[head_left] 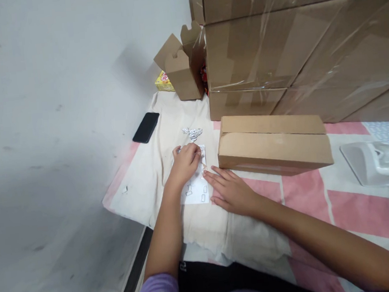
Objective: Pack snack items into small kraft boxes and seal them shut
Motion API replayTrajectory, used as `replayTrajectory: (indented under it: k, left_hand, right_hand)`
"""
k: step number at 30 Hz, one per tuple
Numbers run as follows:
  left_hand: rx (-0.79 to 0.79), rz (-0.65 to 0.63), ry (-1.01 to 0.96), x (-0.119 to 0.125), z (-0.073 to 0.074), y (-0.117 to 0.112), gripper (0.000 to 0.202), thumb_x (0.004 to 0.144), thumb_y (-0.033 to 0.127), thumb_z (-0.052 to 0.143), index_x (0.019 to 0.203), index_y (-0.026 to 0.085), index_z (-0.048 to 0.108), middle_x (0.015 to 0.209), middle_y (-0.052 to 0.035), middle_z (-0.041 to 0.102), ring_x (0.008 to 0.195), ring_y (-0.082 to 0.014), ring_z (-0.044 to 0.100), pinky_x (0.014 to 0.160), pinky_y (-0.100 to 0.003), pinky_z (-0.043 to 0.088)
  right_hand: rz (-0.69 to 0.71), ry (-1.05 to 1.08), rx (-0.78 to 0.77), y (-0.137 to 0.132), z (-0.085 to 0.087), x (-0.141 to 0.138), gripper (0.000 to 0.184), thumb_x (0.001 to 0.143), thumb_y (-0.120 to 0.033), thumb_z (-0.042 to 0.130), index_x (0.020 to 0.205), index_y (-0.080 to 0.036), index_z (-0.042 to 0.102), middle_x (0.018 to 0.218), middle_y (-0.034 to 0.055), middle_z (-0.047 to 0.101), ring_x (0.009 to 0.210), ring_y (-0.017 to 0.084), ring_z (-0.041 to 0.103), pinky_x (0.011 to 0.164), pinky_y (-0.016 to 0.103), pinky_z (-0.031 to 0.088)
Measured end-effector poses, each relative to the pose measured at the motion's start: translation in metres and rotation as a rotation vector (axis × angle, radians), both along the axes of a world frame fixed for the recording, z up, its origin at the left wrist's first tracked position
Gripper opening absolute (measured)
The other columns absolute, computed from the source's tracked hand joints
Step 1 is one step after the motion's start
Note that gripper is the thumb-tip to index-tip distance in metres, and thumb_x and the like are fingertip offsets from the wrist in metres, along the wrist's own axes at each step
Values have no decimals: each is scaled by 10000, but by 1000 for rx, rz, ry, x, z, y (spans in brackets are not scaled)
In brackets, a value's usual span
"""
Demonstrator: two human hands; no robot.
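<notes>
A white sheet of paper lies on the cloth, with small outlined rectangles drawn on its lower part. My left hand rests over the paper's upper half, fingers curled down and pressed together; whatever they hold is hidden. At the sheet's right edge, my right hand lies with fingers spread, the tips touching the paper. A small pile of crumpled silvery pieces sits just beyond the sheet.
A long closed cardboard box lies right of the paper, before stacked, plastic-wrapped cartons. A black phone is by the wall. Behind stand an open cardboard box and a yellow packet. A white plastic object is far right.
</notes>
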State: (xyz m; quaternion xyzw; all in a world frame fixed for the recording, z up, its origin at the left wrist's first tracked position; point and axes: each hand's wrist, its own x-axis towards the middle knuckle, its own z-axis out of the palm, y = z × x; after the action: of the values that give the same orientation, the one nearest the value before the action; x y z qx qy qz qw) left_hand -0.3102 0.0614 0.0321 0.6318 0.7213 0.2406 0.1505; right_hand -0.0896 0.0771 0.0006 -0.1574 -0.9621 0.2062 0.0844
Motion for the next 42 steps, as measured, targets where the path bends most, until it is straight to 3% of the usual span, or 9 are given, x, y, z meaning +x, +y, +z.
replayTrajectory:
  k: [7,15,19,23,28,32,36,39,42]
  left_hand:
    - [-82,-4,-46,-4,0,1,220,1024,331,378,941,239,560,936,-15,719,931,-220,651,1017,-435,336]
    - [-65,-15,-39,-8,-4,1,260,1034,349,365,974,250,598,921,-19,727,930,-238,658,974,-418,372]
    - [-34,-16,-34,-9,-3,1,276,1033,350,369,994,251,624,923,-28,749,917,-243,678,934,-392,405]
    - [-14,-19,-20,-8,-3,1,290,1039,353,369,995,248,635,964,-39,765,946,-245,692,949,-394,407]
    - [-10,-13,2,-6,-5,4,296,1043,343,367,975,244,638,976,-43,769,960,-243,695,963,-397,400]
    - [-23,-11,9,-6,-5,5,305,1044,348,371,940,240,636,957,-41,768,954,-235,691,962,-389,400]
    - [-32,-21,4,-6,-5,5,324,1045,361,367,908,234,632,992,-51,765,983,-238,681,975,-400,388]
    - [-30,-41,-1,-6,-6,4,308,1035,370,393,905,234,637,1043,-53,759,1010,-245,673,989,-417,377]
    - [-28,-47,-8,-6,-7,4,294,1027,348,393,929,235,646,1046,-55,758,1006,-249,674,1001,-432,375]
  right_hand:
    - [-115,238,-215,7,1,5,752,974,-258,472,1635,-182,122,1473,155,588,1321,285,585,1086,496,487]
    - [-278,401,-68,-1,2,14,374,992,-240,463,1362,-186,470,1037,112,704,923,253,686,855,417,572]
    - [-261,443,-101,-15,20,7,377,950,-181,461,1326,-199,467,1113,131,629,949,241,662,824,387,576]
    - [-383,486,-323,-22,25,-20,375,914,-187,472,1289,-201,471,1192,139,598,917,216,682,825,375,585]
    - [-558,417,-713,-15,11,-58,298,903,-245,477,1198,-204,465,914,21,649,619,152,645,587,280,530]
    - [-573,189,-424,-15,9,-74,295,907,-201,516,1202,-220,521,878,25,703,758,200,669,703,304,529]
    - [-572,14,-69,-24,15,-80,389,933,-149,483,1320,-184,502,1267,175,643,1150,303,621,832,385,543]
    - [-615,-22,-40,-25,16,-78,453,930,-197,530,1374,-152,447,1380,203,545,1205,320,594,813,395,548]
    - [-630,44,-103,-22,12,-71,306,954,-287,528,1238,-174,515,1252,157,602,1073,281,644,777,362,531]
